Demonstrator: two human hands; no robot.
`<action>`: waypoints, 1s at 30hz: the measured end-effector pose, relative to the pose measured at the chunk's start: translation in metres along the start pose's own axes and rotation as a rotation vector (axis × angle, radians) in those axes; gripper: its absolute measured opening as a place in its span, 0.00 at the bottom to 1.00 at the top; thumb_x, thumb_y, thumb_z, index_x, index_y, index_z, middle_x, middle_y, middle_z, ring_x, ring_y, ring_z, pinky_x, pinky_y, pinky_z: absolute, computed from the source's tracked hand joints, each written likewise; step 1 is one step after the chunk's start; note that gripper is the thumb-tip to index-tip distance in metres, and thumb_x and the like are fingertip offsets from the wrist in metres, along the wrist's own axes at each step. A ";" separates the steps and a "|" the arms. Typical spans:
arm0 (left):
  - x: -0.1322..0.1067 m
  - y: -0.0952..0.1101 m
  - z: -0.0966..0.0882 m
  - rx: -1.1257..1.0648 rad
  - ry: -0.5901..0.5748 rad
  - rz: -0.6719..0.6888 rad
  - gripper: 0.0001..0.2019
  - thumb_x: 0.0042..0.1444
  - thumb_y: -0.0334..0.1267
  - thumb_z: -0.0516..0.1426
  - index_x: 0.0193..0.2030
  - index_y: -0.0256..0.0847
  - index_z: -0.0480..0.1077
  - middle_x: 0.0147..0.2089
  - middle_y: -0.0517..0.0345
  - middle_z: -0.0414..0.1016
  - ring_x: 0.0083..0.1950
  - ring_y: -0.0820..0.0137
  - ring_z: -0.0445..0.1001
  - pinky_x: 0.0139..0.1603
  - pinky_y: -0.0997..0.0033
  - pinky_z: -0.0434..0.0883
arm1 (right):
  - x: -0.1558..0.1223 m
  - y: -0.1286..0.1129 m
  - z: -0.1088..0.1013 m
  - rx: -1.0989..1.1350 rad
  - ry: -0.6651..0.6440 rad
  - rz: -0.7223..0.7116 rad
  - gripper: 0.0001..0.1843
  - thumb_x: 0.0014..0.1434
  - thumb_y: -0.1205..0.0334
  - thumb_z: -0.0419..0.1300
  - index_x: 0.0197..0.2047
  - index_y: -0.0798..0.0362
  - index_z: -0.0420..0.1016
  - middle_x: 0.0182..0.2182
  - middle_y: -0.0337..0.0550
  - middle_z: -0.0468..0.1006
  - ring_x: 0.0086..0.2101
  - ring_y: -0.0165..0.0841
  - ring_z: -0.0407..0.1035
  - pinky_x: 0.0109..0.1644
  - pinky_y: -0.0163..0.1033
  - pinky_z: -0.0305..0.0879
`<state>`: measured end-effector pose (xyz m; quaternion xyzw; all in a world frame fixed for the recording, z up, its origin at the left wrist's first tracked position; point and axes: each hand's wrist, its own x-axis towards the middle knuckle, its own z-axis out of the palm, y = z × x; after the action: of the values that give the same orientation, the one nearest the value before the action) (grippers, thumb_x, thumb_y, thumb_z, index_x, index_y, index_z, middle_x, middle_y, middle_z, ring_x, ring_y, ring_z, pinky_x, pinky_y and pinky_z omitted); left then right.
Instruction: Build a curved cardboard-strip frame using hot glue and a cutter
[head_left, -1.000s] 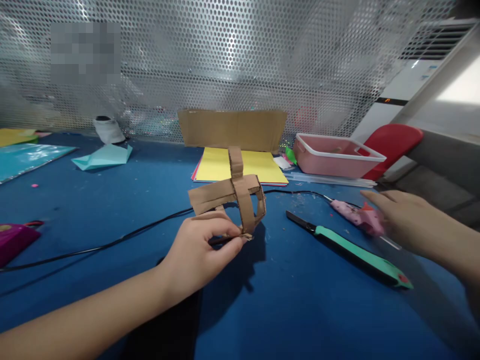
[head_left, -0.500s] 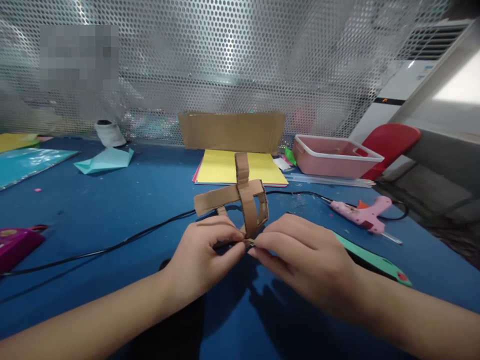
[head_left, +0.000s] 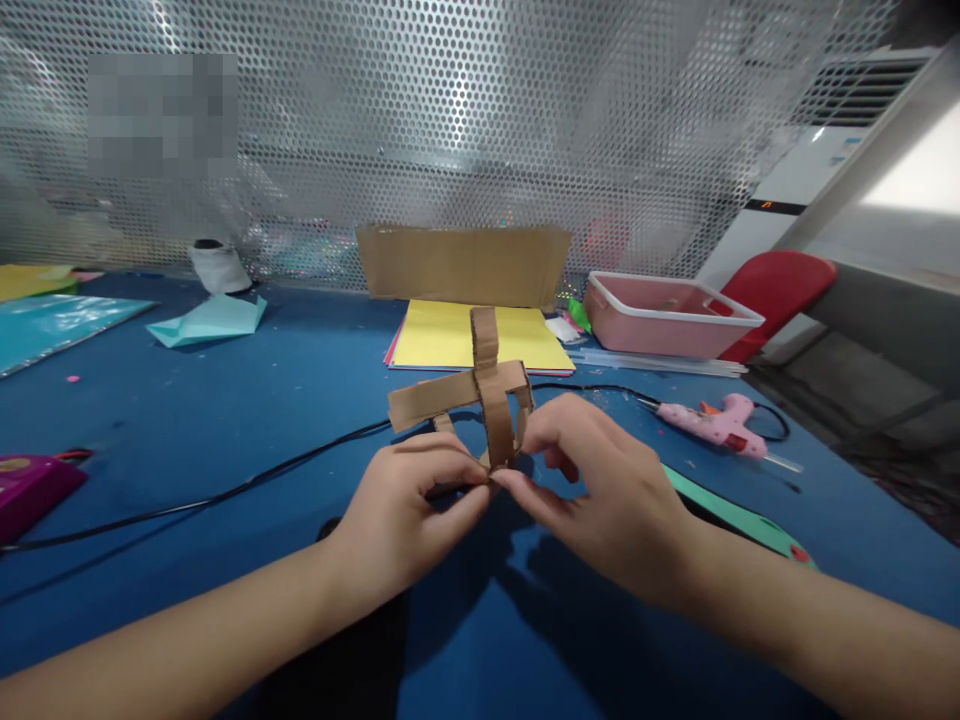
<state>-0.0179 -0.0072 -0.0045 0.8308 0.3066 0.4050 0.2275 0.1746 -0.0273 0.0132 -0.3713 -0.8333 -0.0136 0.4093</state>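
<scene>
A small structure of brown cardboard strips (head_left: 495, 410), looped and crossed with one strip sticking up, stands at the middle of the blue table. My left hand (head_left: 420, 500) pinches its lower edge between thumb and fingers. Against its right side is my right hand (head_left: 607, 490), with the thumb at the bottom joint and the bent index finger higher up at the side loop. The fingers hide part of the lower strips.
Behind lie yellow paper sheets (head_left: 442, 335) and a cardboard panel (head_left: 465, 265). To the right are a pink glue gun (head_left: 712, 420), a green-handled tool (head_left: 742, 515), clear sticks (head_left: 660, 362) and a pink basket (head_left: 667, 330). A black cable (head_left: 247, 488) crosses leftward, near a purple object (head_left: 34, 490).
My right index finger has lifted from the bottom joint to the structure's right side, opening a gap from the thumb. My left hand keeps its pinch in place.
</scene>
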 end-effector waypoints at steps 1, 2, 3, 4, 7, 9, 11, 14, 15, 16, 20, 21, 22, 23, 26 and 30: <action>0.000 0.000 0.000 0.002 0.000 0.000 0.08 0.56 0.28 0.58 0.27 0.36 0.75 0.27 0.56 0.75 0.29 0.74 0.73 0.32 0.76 0.70 | -0.001 0.001 0.001 0.020 0.015 0.061 0.08 0.57 0.67 0.61 0.37 0.52 0.63 0.30 0.39 0.71 0.28 0.28 0.66 0.30 0.32 0.64; 0.000 0.000 0.000 0.006 0.000 0.003 0.08 0.55 0.28 0.58 0.27 0.36 0.74 0.27 0.57 0.75 0.29 0.74 0.72 0.32 0.77 0.69 | -0.002 0.002 0.003 0.056 0.016 0.130 0.12 0.56 0.65 0.62 0.40 0.51 0.62 0.31 0.39 0.71 0.27 0.27 0.65 0.29 0.32 0.63; 0.000 0.000 0.000 0.009 0.000 0.006 0.08 0.55 0.27 0.58 0.26 0.36 0.74 0.27 0.57 0.75 0.28 0.74 0.72 0.31 0.77 0.69 | -0.003 0.003 0.004 0.110 0.006 0.197 0.15 0.55 0.64 0.63 0.42 0.51 0.61 0.32 0.39 0.73 0.26 0.27 0.65 0.28 0.32 0.63; 0.001 0.000 0.000 0.011 0.000 0.007 0.08 0.55 0.27 0.58 0.26 0.37 0.74 0.27 0.58 0.74 0.28 0.75 0.72 0.31 0.77 0.69 | -0.003 0.004 0.005 0.175 -0.011 0.257 0.17 0.55 0.64 0.63 0.43 0.50 0.59 0.33 0.38 0.74 0.25 0.26 0.64 0.27 0.32 0.63; 0.001 0.000 0.001 0.010 0.004 0.013 0.08 0.55 0.27 0.59 0.25 0.37 0.73 0.28 0.58 0.75 0.28 0.75 0.73 0.31 0.78 0.69 | -0.003 0.004 0.005 0.310 -0.079 0.377 0.19 0.54 0.63 0.63 0.45 0.48 0.56 0.33 0.36 0.78 0.26 0.27 0.66 0.30 0.34 0.63; 0.001 0.000 0.002 0.009 0.007 0.025 0.08 0.55 0.27 0.59 0.25 0.36 0.73 0.28 0.58 0.75 0.29 0.76 0.73 0.31 0.78 0.69 | -0.002 0.003 0.003 0.352 -0.127 0.448 0.20 0.54 0.62 0.63 0.45 0.48 0.57 0.33 0.36 0.79 0.28 0.29 0.69 0.32 0.35 0.63; 0.001 0.000 0.002 0.012 0.009 0.040 0.08 0.54 0.26 0.59 0.25 0.36 0.73 0.28 0.58 0.75 0.29 0.76 0.73 0.31 0.79 0.69 | 0.000 0.002 0.001 0.409 -0.169 0.504 0.21 0.54 0.62 0.64 0.46 0.47 0.57 0.34 0.36 0.79 0.31 0.30 0.72 0.34 0.36 0.64; 0.000 0.000 0.002 0.028 0.010 0.058 0.07 0.54 0.26 0.59 0.26 0.36 0.73 0.28 0.58 0.76 0.29 0.76 0.74 0.32 0.79 0.69 | 0.001 0.002 0.000 0.529 -0.193 0.515 0.23 0.54 0.66 0.64 0.48 0.47 0.56 0.35 0.35 0.79 0.36 0.31 0.74 0.41 0.37 0.66; 0.000 0.000 0.003 0.035 0.007 0.064 0.07 0.54 0.26 0.59 0.26 0.35 0.74 0.28 0.57 0.76 0.29 0.75 0.74 0.33 0.78 0.69 | 0.001 0.002 0.001 0.561 -0.194 0.516 0.23 0.54 0.67 0.64 0.48 0.46 0.57 0.35 0.35 0.79 0.37 0.31 0.74 0.43 0.38 0.67; 0.000 0.000 0.003 0.040 0.002 0.068 0.07 0.55 0.27 0.59 0.26 0.35 0.74 0.28 0.56 0.77 0.30 0.74 0.74 0.33 0.77 0.69 | 0.001 0.002 0.001 0.585 -0.192 0.520 0.23 0.54 0.68 0.63 0.48 0.47 0.57 0.35 0.35 0.79 0.38 0.31 0.75 0.45 0.38 0.67; -0.001 0.001 0.004 0.038 -0.030 0.065 0.07 0.57 0.29 0.58 0.28 0.35 0.74 0.28 0.55 0.76 0.30 0.73 0.73 0.32 0.76 0.69 | 0.000 0.001 0.003 0.647 -0.163 0.553 0.20 0.53 0.71 0.62 0.45 0.47 0.59 0.34 0.35 0.78 0.37 0.31 0.75 0.45 0.39 0.69; -0.001 0.002 0.004 0.035 -0.038 0.057 0.07 0.57 0.29 0.58 0.28 0.35 0.74 0.28 0.56 0.76 0.30 0.74 0.73 0.32 0.76 0.68 | 0.000 0.000 0.004 0.657 -0.150 0.556 0.20 0.53 0.71 0.62 0.45 0.47 0.59 0.34 0.35 0.78 0.37 0.31 0.75 0.44 0.39 0.69; -0.001 0.002 0.004 0.033 -0.043 0.046 0.07 0.57 0.29 0.58 0.28 0.35 0.74 0.28 0.56 0.75 0.29 0.74 0.72 0.31 0.77 0.68 | 0.000 0.000 0.005 0.663 -0.137 0.557 0.20 0.52 0.72 0.61 0.45 0.48 0.59 0.34 0.35 0.78 0.36 0.30 0.75 0.44 0.39 0.69; -0.001 0.003 0.004 0.030 -0.046 0.031 0.07 0.57 0.29 0.58 0.28 0.36 0.74 0.28 0.57 0.75 0.29 0.74 0.72 0.31 0.77 0.68 | 0.000 -0.001 0.005 0.669 -0.126 0.555 0.20 0.52 0.72 0.61 0.44 0.48 0.59 0.33 0.35 0.77 0.36 0.30 0.75 0.43 0.39 0.68; -0.001 0.003 0.004 0.011 -0.044 -0.010 0.07 0.57 0.30 0.58 0.28 0.36 0.74 0.28 0.56 0.75 0.29 0.74 0.72 0.30 0.77 0.67 | 0.000 -0.001 0.006 0.677 -0.104 0.538 0.19 0.52 0.72 0.61 0.43 0.48 0.59 0.33 0.35 0.77 0.36 0.30 0.74 0.42 0.38 0.68; 0.000 0.003 0.003 0.009 -0.029 0.004 0.07 0.56 0.29 0.58 0.28 0.36 0.74 0.29 0.56 0.76 0.29 0.74 0.73 0.31 0.77 0.68 | 0.000 0.000 0.009 0.642 -0.090 0.519 0.19 0.53 0.69 0.63 0.43 0.48 0.58 0.31 0.34 0.77 0.34 0.30 0.74 0.41 0.38 0.69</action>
<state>-0.0147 -0.0095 -0.0043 0.8380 0.3037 0.3921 0.2274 0.1687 -0.0250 0.0075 -0.4228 -0.6910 0.3669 0.4573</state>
